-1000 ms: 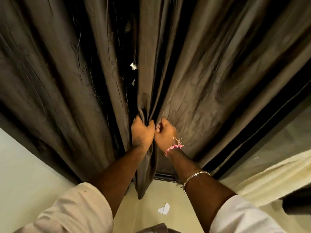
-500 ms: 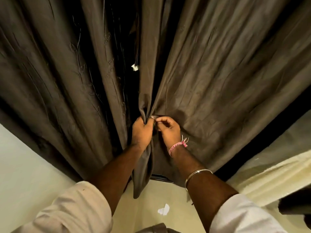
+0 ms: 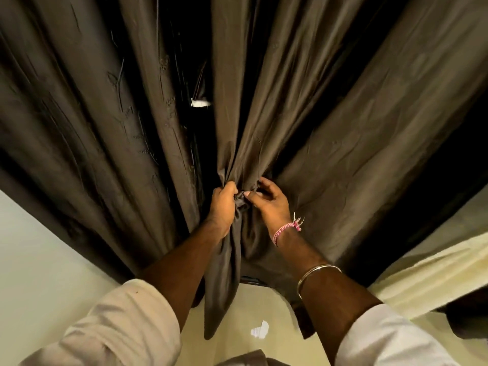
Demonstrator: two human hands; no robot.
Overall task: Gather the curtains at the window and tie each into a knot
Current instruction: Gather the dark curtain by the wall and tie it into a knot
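Fingers [image 3: 224,190] of both hands curl round the bunched curtain [image 3: 239,170] fold.

Dark gap [image 3: 200,75] left of the gathered curtain [image 3: 330,114] lies open; heavy folds of the second curtain [image 3: 79,128] wall its far side.

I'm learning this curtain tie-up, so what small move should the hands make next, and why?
Probably the right hand should sweep more cloth from the right into the bunch. The left hand already holds a gathered fold of the right curtain in a firm grip, while the right hand only pinches a fold beside it, and wide cloth to the right hangs ungathered, with no knot begun.
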